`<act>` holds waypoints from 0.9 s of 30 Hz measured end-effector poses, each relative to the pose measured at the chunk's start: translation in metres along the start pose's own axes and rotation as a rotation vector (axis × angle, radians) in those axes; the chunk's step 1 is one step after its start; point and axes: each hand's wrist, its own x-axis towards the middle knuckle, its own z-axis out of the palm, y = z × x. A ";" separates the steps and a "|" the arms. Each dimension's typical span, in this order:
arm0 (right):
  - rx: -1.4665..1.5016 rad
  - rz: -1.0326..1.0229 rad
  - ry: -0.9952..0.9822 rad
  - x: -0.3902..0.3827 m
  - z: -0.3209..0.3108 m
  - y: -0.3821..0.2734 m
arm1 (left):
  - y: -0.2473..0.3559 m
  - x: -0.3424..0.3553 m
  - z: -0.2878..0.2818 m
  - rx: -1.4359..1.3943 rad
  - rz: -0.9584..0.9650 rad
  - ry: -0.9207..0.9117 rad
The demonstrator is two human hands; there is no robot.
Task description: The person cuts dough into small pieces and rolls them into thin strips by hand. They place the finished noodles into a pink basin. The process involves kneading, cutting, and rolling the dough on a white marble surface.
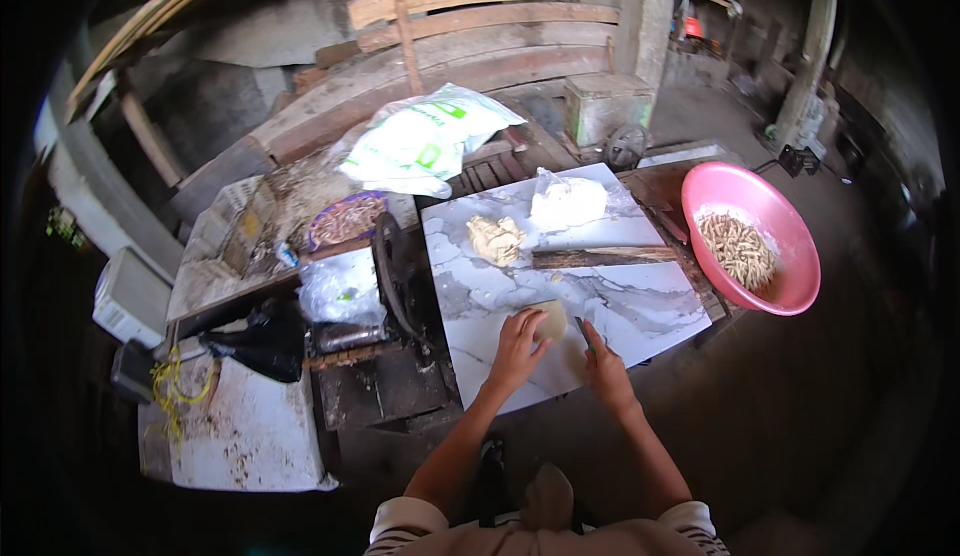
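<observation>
My left hand (516,348) rests on the marble-patterned board (480,331), its fingers stretched along the left side of a flat, pale piece of dough (551,322). In my right hand (606,371) is a knife (582,332) with a dark narrow blade, held just to the right of that dough. The blade points away from me and stands apart from the dough. Farther up the board sits a lumpy mound of dough (496,241). To its right lies a clear plastic bag of white powder (568,201).
A long dark wooden stick (603,257) lies across the board. At the right stands a pink basin (803,256) with many small dough pieces. Left of the board is a machine with a dark wheel (395,281). Behind lie white sacks (425,136) and a purple-rimmed basket (378,199).
</observation>
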 end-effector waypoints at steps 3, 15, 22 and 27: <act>-0.140 0.086 0.022 0.023 0.000 -0.013 | -0.014 0.032 0.004 -0.032 0.051 -0.060; -0.538 0.236 0.000 0.045 0.023 -0.040 | -0.049 0.071 0.004 -0.450 -0.063 -0.232; -0.512 0.276 -0.090 0.054 0.024 -0.060 | -0.055 0.076 0.008 -0.550 -0.125 -0.246; -0.554 0.258 -0.098 0.058 0.024 -0.062 | -0.051 0.076 0.010 -0.500 -0.078 -0.218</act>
